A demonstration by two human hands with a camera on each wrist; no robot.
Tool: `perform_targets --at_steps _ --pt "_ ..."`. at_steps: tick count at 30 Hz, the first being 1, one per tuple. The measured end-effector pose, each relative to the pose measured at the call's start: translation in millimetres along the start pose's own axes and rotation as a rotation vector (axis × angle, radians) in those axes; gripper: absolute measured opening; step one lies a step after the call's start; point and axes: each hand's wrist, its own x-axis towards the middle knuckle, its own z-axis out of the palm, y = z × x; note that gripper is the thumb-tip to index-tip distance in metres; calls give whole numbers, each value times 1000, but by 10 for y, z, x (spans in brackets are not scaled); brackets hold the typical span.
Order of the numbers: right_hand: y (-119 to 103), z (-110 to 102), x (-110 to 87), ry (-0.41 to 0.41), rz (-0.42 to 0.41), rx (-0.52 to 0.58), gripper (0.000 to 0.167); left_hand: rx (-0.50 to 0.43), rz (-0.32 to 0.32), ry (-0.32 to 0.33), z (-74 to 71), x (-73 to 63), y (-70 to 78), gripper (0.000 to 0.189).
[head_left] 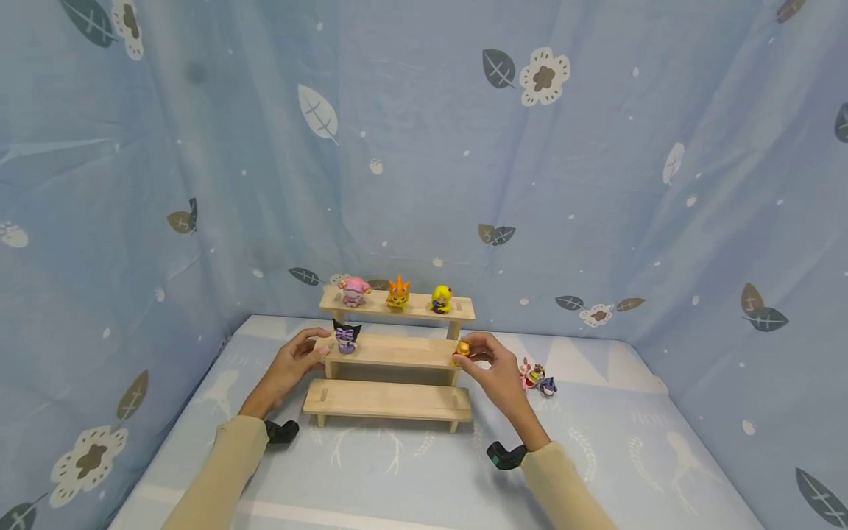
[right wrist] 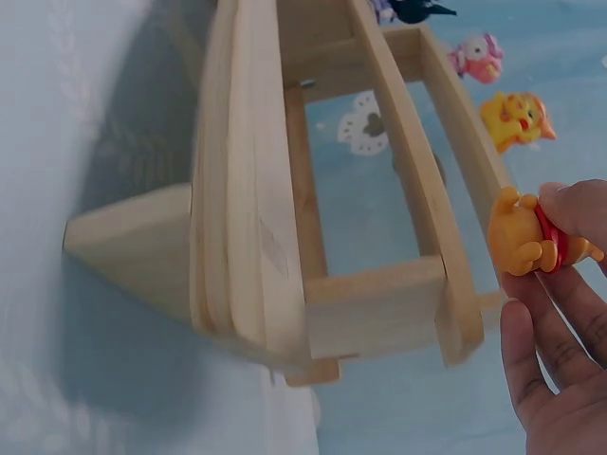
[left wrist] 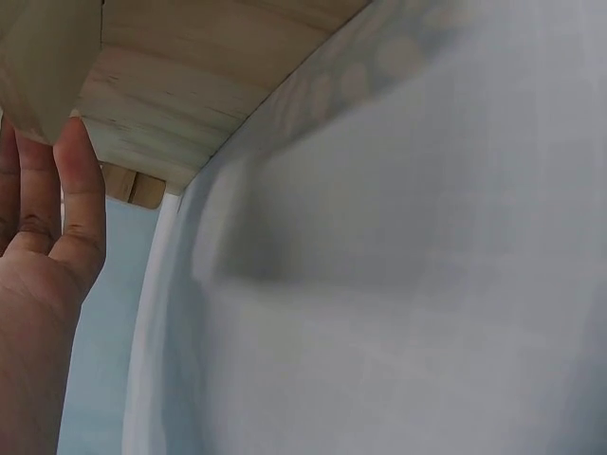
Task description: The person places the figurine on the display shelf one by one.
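Note:
A three-tier wooden display stand (head_left: 391,352) sits on the table. My left hand (head_left: 291,366) holds the left end of its middle shelf; in the left wrist view the fingers (left wrist: 80,175) reach up to the wood, the thumb hidden. Close beside that hand, a black-and-purple figurine (head_left: 346,337) stands on the middle shelf. My right hand (head_left: 493,368) pinches a yellow bear figurine (right wrist: 524,237) in a red top between thumb and fingers, at the right end of the same shelf. On the top shelf stand a pink figurine (head_left: 354,291), an orange-and-yellow one (head_left: 398,293) and a yellow-haired one (head_left: 441,299).
To the right of the stand, several small figurines (head_left: 535,375) lie grouped on the table, just past my right hand. The pale patterned tabletop (head_left: 371,478) runs in front of the stand. A blue curtain (head_left: 424,147) with leaves and flowers hangs close behind and at both sides.

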Motion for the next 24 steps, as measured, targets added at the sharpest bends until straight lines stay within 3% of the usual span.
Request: perform_targets --at_steps 7,15,19,24 --pt "-106 174 25 -4 4 -33 34 -12 3 -3 -4 -13 9 50" --pt "-475 305 40 -54 -6 39 31 -4 -6 4 -14 -5 6 51" --pt "-485 381 60 -64 -18 59 32 2 -4 -2 -2 -1 13 52" --pt "-332 521 119 -85 -8 60 33 2 -7 0 -12 4 29 52"
